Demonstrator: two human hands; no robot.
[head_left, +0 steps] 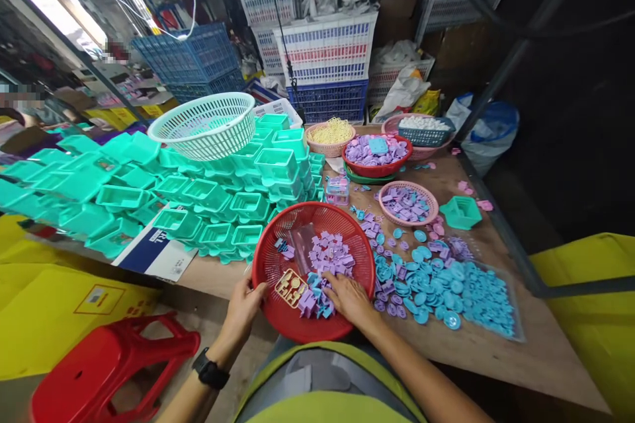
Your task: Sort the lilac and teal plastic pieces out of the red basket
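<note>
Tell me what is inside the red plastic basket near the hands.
The red plastic basket holds small purple plastic pieces, blue pieces and a beige part frame. Anything beneath them is covered.

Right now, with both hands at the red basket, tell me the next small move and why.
Probably close the right hand on one of the purple pieces under its fingers: it already rests on that pile inside the red basket, while the left hand grips the rim beside the cream part.

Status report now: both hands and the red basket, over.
Left hand grips red basket rim. Right hand inside, on purple pieces. Blue discs beside, nothing blocking.
</note>
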